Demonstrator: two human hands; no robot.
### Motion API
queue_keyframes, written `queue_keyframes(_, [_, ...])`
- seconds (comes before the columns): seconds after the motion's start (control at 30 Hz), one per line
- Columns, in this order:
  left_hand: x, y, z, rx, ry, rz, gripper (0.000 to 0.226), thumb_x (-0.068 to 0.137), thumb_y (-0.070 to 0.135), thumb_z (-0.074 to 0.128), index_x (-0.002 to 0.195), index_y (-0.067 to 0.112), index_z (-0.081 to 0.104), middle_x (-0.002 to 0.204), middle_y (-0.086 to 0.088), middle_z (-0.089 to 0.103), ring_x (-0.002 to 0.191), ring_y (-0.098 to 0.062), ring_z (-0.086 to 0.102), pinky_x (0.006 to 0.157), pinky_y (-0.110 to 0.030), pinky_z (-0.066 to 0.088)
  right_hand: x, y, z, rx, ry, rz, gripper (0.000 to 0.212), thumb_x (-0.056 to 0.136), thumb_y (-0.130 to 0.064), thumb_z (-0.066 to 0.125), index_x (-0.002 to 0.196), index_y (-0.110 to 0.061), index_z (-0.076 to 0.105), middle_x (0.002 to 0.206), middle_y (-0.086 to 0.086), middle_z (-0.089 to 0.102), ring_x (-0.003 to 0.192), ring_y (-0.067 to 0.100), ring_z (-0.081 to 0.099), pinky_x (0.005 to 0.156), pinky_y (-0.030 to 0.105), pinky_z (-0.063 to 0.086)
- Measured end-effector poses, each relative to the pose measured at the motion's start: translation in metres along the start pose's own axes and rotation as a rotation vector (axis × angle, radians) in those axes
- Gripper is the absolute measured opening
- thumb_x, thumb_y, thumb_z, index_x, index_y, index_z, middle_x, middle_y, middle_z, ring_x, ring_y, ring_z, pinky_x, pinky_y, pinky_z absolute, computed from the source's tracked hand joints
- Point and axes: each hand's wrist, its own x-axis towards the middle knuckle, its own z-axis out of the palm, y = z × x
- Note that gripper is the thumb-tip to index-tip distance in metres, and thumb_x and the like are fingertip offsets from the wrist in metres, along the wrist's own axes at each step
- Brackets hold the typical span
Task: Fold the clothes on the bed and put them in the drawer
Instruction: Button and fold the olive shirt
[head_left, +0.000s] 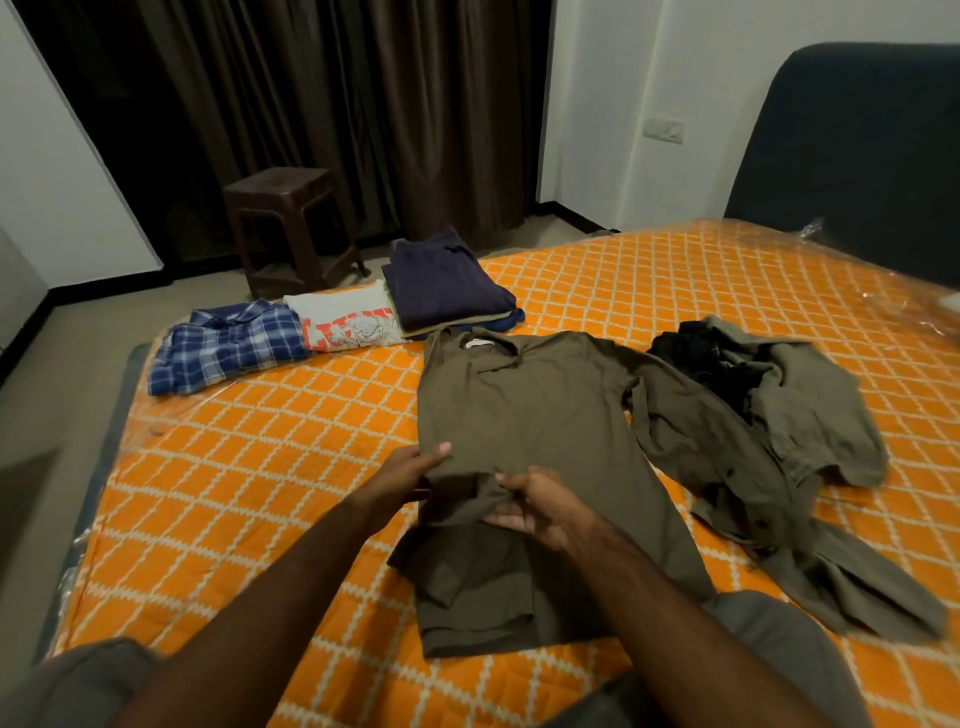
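Note:
An olive-brown shirt (524, 415) lies flat on the orange patterned bed (270, 457), collar away from me. My left hand (405, 475) grips its left edge, thumb on top. My right hand (540, 506) pinches a bunched fold of the same shirt near its middle. Folded clothes sit at the far edge: a blue plaid shirt (228, 343), a white printed T-shirt (348, 322) and a navy stack (447, 286). To the right lies an unfolded heap of a grey-green garment (810, 415) and a black one (706, 358).
A brown plastic stool (291, 223) stands on the floor beyond the bed, in front of dark curtains (311, 104). A dark headboard (857, 156) rises at the right. The mattress is under clear plastic. No drawer is in view.

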Motion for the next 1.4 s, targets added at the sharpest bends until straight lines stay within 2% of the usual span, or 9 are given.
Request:
queue_keyframes(0.1, [-0.006, 0.007, -0.001, -0.113, -0.014, -0.048, 0.054, 0.076, 0.068, 0.070, 0.089, 0.016, 0.061, 0.082, -0.010, 0.056, 0.067, -0.023, 0.056, 0.079, -0.042, 0.049, -0.002, -0.001, 0.003, -0.085, 0.058, 0.010, 0.013, 0.103, -0.022, 0.053, 0.111, -0.012, 0.058, 0.080, 0.004, 0.070, 0.051, 0.012, 0.066, 0.049, 0.027, 0.058])
queue_keyframes(0.2, [-0.018, 0.006, 0.001, 0.026, -0.207, -0.179, 0.075, 0.079, 0.084, 0.051, 0.111, 0.018, 0.068, 0.105, -0.009, 0.068, 0.093, -0.030, 0.062, 0.082, -0.039, 0.048, -0.008, 0.007, 0.003, -0.071, -0.042, 0.051, 0.042, 0.098, -0.048, 0.057, 0.116, -0.012, 0.070, 0.098, 0.002, 0.078, 0.085, 0.015, 0.074, 0.073, 0.028, 0.060])
queue_keyframes(0.5, [-0.055, -0.035, 0.007, 0.241, -0.154, -0.299, 0.043, 0.091, 0.037, 0.070, 0.126, 0.013, 0.063, 0.114, -0.011, 0.072, 0.103, -0.032, 0.070, 0.089, -0.054, 0.057, -0.035, 0.057, -0.010, -0.483, 0.016, 0.065, 0.028, 0.088, -0.014, 0.075, 0.113, -0.015, 0.063, 0.104, 0.010, 0.074, 0.088, 0.024, 0.072, 0.074, 0.038, 0.062])
queue_keyframes(0.7, [-0.071, -0.035, 0.007, 0.002, -0.321, -0.479, 0.047, 0.099, 0.045, 0.054, 0.132, 0.013, 0.059, 0.122, -0.012, 0.070, 0.104, -0.030, 0.069, 0.067, -0.042, 0.060, -0.046, 0.067, -0.021, -0.242, -0.017, 0.105, 0.030, 0.095, -0.020, 0.068, 0.120, -0.004, 0.065, 0.108, 0.014, 0.075, 0.082, 0.022, 0.071, 0.068, 0.034, 0.061])
queue_keyframes(0.87, [-0.082, -0.046, 0.014, 0.032, -0.330, -0.498, 0.048, 0.103, 0.037, 0.048, 0.133, 0.001, 0.055, 0.115, -0.020, 0.071, 0.092, -0.032, 0.073, 0.078, -0.047, 0.062, -0.071, 0.082, -0.032, -0.628, -0.125, 0.074, 0.032, 0.087, -0.018, 0.079, 0.113, -0.013, 0.062, 0.090, 0.003, 0.072, 0.073, 0.012, 0.068, 0.069, 0.027, 0.056])
queue_keyframes(1.0, [-0.084, -0.059, 0.005, 0.526, -0.079, -0.340, 0.055, 0.096, 0.033, 0.066, 0.125, -0.007, 0.043, 0.099, -0.023, 0.068, 0.074, -0.036, 0.071, 0.062, -0.049, 0.061, -0.078, 0.084, -0.033, -0.647, -0.050, 0.061, 0.044, 0.092, 0.007, 0.062, 0.123, -0.010, 0.036, 0.079, 0.008, 0.061, 0.052, 0.016, 0.062, 0.051, 0.030, 0.057])
queue_keyframes(1.1, [-0.083, -0.066, -0.004, 1.123, 0.020, 0.093, 0.054, 0.094, 0.037, 0.065, 0.126, 0.006, 0.036, 0.115, -0.012, 0.057, 0.091, -0.031, 0.061, 0.066, -0.035, 0.043, -0.074, 0.083, -0.045, -0.998, 0.046, -0.258, 0.050, 0.088, -0.001, 0.067, 0.124, -0.014, 0.035, 0.086, 0.005, 0.064, 0.071, 0.025, 0.068, 0.068, 0.046, 0.061])
queue_keyframes(1.23, [-0.090, -0.058, 0.001, 1.443, -0.309, 0.615, 0.026, 0.090, 0.028, 0.055, 0.111, 0.015, 0.046, 0.110, -0.005, 0.047, 0.097, -0.030, 0.051, 0.073, -0.042, 0.046, -0.073, 0.084, -0.057, -1.632, -0.048, -0.673, 0.058, 0.080, -0.010, 0.070, 0.133, -0.020, 0.047, 0.129, 0.006, 0.045, 0.117, 0.029, 0.045, 0.096, 0.042, 0.045])
queue_keyframes(1.4, [-0.096, -0.079, 0.002, 1.763, -0.509, 0.628, 0.069, 0.081, 0.056, 0.064, 0.134, 0.021, 0.038, 0.134, -0.003, 0.040, 0.114, -0.024, 0.046, 0.085, -0.038, 0.043, -0.065, 0.096, -0.049, -2.011, -0.365, -0.941, 0.059, 0.082, -0.021, 0.070, 0.136, -0.036, 0.054, 0.139, -0.002, 0.046, 0.125, 0.025, 0.041, 0.096, 0.043, 0.040])
